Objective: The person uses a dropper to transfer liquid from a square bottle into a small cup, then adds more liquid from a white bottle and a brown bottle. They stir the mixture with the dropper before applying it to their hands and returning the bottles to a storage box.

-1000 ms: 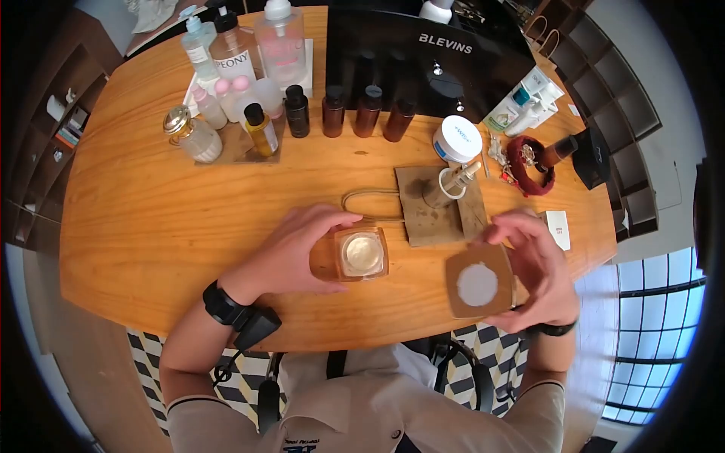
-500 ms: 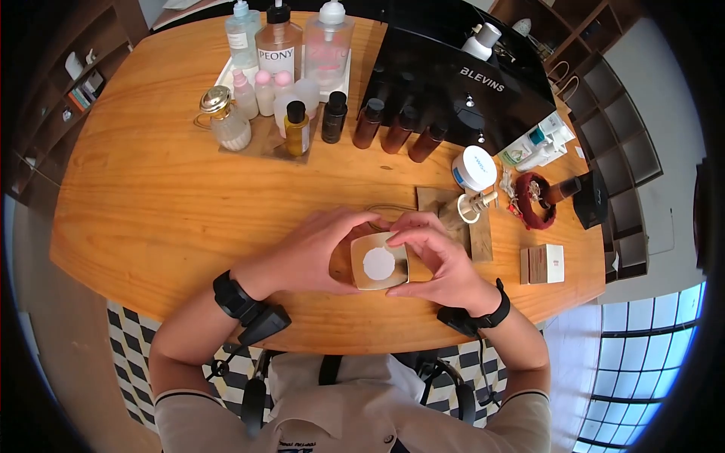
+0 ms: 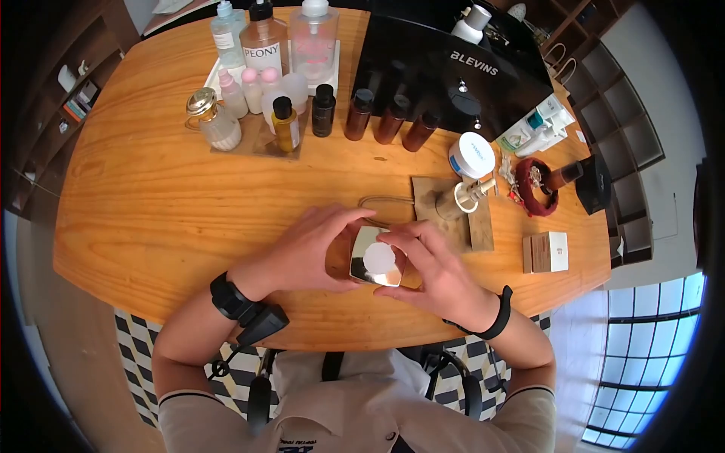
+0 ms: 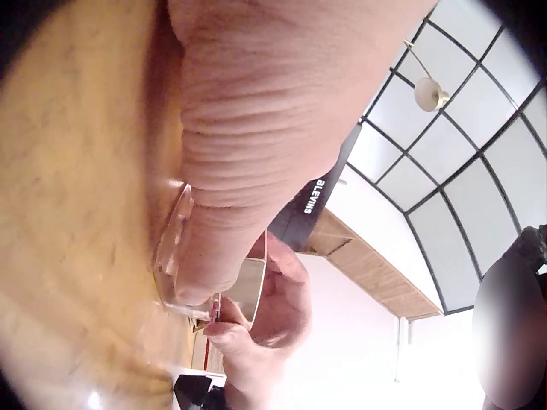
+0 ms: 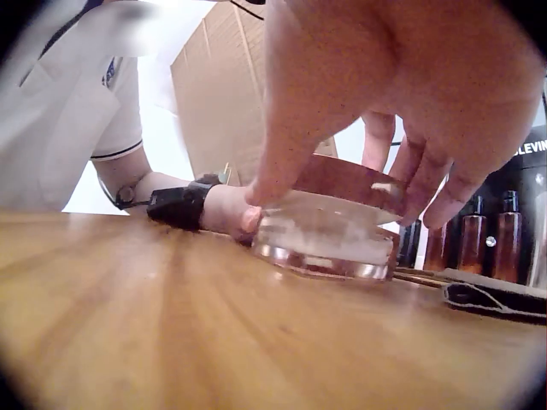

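Observation:
My right hand [image 3: 445, 272] grips a shiny square lid [image 3: 377, 258] with a pale round label on its top, thumb on the near side and fingers over the far side. Beneath the lid, in the right wrist view, a squat clear jar [image 5: 325, 237] with whitish contents stands on the table. My left hand [image 3: 302, 253] holds the jar from the left, its thumb and fingers spread round the sides. In the left wrist view the left thumb lies along the jar's clear wall [image 4: 171, 248], and the right hand is just beyond, holding the lid.
Behind the hands lies a brown paper bag [image 3: 476, 226] with a small cup-like holder [image 3: 453, 202] on it. A white tub [image 3: 472, 155], several dark bottles [image 3: 359, 115] and a black case [image 3: 438, 75] stand farther back. A small box [image 3: 545, 252] sits at right.
The right hand has brought the lid from the right side to over the jar, where its top has tilted slightly since half a second ago. The left hand has stayed beside the jar.

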`<state>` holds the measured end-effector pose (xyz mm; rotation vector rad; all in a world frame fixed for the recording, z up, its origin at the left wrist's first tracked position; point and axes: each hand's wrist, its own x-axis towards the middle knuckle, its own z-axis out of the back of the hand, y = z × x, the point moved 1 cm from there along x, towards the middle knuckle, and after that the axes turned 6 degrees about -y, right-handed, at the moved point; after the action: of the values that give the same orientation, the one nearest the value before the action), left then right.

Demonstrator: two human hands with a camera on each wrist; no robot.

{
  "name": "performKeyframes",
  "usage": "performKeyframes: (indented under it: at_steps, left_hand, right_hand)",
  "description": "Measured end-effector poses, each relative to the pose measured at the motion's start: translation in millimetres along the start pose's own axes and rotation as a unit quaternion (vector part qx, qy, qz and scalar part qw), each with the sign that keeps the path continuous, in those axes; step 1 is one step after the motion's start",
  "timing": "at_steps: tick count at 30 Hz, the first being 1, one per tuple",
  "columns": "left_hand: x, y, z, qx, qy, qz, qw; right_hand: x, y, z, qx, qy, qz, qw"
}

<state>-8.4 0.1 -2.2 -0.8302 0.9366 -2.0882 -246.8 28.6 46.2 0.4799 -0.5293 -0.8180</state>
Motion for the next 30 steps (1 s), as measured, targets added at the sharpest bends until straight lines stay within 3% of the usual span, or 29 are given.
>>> performKeyframes:
  at_steps: [3, 9, 16, 19, 21, 22, 24, 28, 30]
  left_hand:
    - [0.7, -4.4, 2.6, 0.014, 0.008, 0.013, 1.000]
    - [0.1, -3.7, 1.5, -0.007, 0.003, 0.025, 1.000]
    - [1.1, -3.7, -1.7, -0.008, -0.015, 0.013, 1.000]
    - [0.9, -3.7, -0.7, -0.004, -0.021, 0.013, 1.000]
    - [1.9, -3.7, 1.0, -0.003, -0.024, 0.012, 1.000]
    - [2.0, -3.7, 1.3, 0.000, -0.011, 0.016, 1.000]
    - [1.7, -1.5, 1.2, 0.003, 0.000, 0.017, 1.000]
    - [2.2, -2.8, 2.2, 0.018, -0.011, 0.011, 1.000]
    - [2.2, -2.6, 2.6, 0.013, -0.010, -0.002, 1.000]
  right_hand:
    - [1.8, -11.2, 0.3, 0.084, 0.040, -0.021, 0.995]
    - [3.7, -2.0, 5.2, 0.038, -0.009, 0.045, 0.998]
    - [-14.7, 4.4, 3.7, 0.026, -0.042, -0.025, 0.998]
    - [-13.8, 20.6, -0.5, -0.079, -0.047, -0.045, 0.995]
    - [-13.1, 31.6, 0.9, -0.100, -0.020, -0.130, 0.986]
    - [-11.7, 32.3, 2.1, -0.101, -0.020, -0.131, 0.986]
    - [-9.3, 31.7, 4.4, -0.108, -0.091, -0.030, 0.989]
    - [-7.4, 31.9, -1.8, -0.073, -0.087, -0.054, 0.992]
    - [-15.0, 40.1, -1.6, -0.015, -0.103, -0.109, 0.989]
